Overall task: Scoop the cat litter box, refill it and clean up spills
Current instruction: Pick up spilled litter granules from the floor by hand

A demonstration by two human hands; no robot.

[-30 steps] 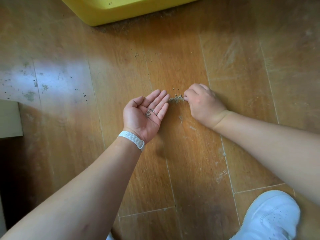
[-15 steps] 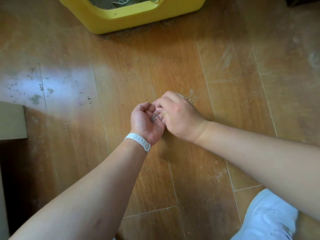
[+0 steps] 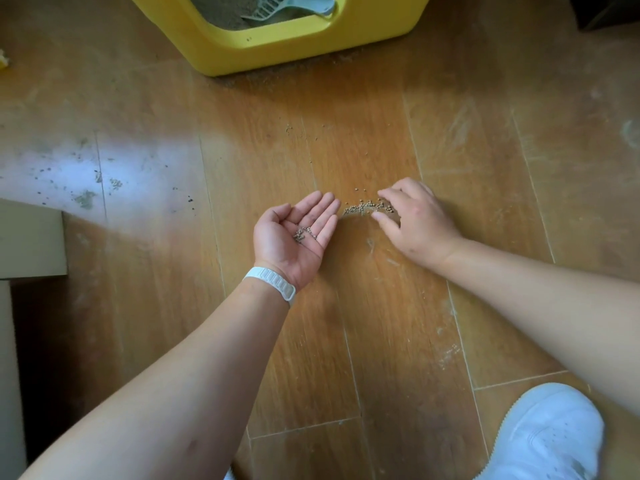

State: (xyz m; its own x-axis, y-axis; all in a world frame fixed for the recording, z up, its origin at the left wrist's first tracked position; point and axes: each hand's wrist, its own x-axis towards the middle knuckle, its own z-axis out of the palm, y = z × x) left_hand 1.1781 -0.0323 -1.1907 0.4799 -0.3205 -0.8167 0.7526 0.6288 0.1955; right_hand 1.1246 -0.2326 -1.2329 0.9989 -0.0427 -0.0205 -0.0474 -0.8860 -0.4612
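**A:** How are those litter pellets (image 3: 366, 206) going to handle?

**B:** I'm judging them as tiny, hard, dry and nearly weightless. They're likely to roll and scatter on the smooth wooden floor (image 3: 381, 323), and there's no taking hold of them one by one. It's looking best to herd them into a tight heap and pinch up a cluster from both sides, or sweep them over the edge of a flat palm.

**A:** Where are they lying right now?

**B:** They're sitting in a short loose line on the floor between the two hands, well in front of the yellow litter box (image 3: 277, 50), where the scoop (image 3: 287, 8) is resting on the litter inside. A few strays are lying just beyond the line.

**A:** And the hands?

**B:** The right hand (image 3: 415, 223) is arching over the right end of the line. Its fingers (image 3: 391, 195) are curling round the far side and the thumb is closing in on the near side, so it's cupping the pellets there. The left hand (image 3: 294, 240) is lying palm up, fingers straight and relaxed, with its fingertips just beside the left end of the line, and it's carrying a few pellets near the base of its fingers.
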